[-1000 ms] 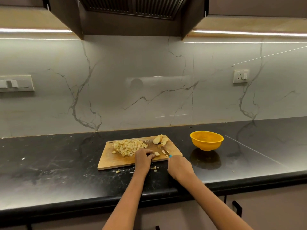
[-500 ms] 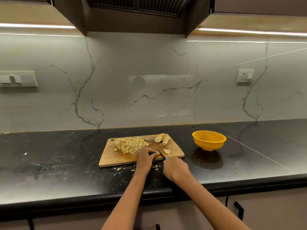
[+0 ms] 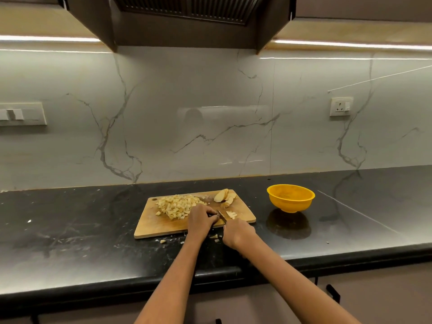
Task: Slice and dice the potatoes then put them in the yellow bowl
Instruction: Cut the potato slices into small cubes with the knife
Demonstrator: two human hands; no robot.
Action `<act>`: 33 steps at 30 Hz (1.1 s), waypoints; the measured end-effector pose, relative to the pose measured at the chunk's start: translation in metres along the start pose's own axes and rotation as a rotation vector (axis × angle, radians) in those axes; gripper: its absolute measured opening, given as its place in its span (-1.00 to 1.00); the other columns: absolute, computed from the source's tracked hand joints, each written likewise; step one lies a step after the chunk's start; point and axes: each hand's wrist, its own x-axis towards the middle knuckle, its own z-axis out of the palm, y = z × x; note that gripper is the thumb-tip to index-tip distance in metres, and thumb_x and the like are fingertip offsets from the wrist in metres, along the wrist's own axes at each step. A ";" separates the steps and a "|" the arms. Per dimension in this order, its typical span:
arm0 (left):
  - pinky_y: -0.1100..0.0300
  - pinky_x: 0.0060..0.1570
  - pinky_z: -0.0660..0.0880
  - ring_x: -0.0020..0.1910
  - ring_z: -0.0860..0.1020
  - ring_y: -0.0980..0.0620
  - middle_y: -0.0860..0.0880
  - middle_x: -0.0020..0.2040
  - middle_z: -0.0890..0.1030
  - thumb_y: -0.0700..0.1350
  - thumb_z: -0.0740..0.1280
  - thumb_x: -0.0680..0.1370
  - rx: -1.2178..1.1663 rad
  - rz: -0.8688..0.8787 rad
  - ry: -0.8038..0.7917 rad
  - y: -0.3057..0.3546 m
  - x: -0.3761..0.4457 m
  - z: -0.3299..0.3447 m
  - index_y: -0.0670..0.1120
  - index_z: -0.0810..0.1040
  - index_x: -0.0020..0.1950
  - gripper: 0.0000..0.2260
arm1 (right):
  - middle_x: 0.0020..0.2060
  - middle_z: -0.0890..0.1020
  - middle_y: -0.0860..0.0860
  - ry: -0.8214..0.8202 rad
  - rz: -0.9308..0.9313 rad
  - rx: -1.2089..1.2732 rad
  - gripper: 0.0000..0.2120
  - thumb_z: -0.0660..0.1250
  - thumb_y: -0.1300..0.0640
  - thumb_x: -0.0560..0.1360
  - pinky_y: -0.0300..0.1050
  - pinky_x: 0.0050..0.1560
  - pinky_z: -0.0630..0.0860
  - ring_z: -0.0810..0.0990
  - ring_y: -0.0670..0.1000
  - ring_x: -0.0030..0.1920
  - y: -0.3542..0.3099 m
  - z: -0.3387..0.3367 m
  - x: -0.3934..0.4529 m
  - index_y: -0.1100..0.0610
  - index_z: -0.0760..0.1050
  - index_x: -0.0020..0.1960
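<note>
- Lying on the black counter (image 3: 70, 230), the wooden cutting board (image 3: 161, 226) carries a diced potato heap (image 3: 178, 205) and potato slices (image 3: 225, 196).
- Yellow bowl (image 3: 290, 198) stands right of it, apart.
- Left hand (image 3: 199, 220) curls over something hidden; right hand (image 3: 237, 233) grips a knife (image 3: 221, 215).

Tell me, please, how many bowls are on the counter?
1. The yellow bowl stands on the black counter, to the right of the cutting board and apart from it. No other bowl is in view.
</note>
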 end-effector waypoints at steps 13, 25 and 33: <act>0.23 -0.10 0.47 -0.09 0.58 0.08 -0.02 -0.10 0.67 -0.12 0.34 0.52 0.095 0.008 0.123 0.004 -0.001 0.008 -0.10 0.68 -0.07 -0.87 | 0.16 0.57 0.14 0.114 -0.062 -0.120 -0.73 0.14 0.15 0.61 -0.05 0.05 0.48 0.56 0.12 0.15 0.013 0.009 -0.011 0.22 0.48 0.23; 0.27 0.09 0.38 0.11 0.56 -0.04 -0.13 0.06 0.65 -0.28 0.30 0.53 0.045 0.029 0.180 -0.040 0.004 -0.024 -0.21 0.62 0.11 -0.81 | 0.14 0.59 0.11 0.197 0.193 0.038 -0.71 0.14 0.13 0.60 -0.09 0.07 0.52 0.58 0.09 0.14 0.035 0.001 -0.017 0.21 0.50 0.23; 0.21 0.17 0.36 0.17 0.52 -0.04 -0.12 0.11 0.62 -0.24 0.33 0.52 0.027 0.006 0.172 -0.060 0.002 -0.043 -0.18 0.60 0.14 -0.79 | 0.09 0.60 0.11 0.144 0.095 0.113 -0.76 0.16 0.20 0.57 -0.13 -0.06 0.44 0.58 0.09 0.09 -0.032 0.012 0.001 0.21 0.52 0.15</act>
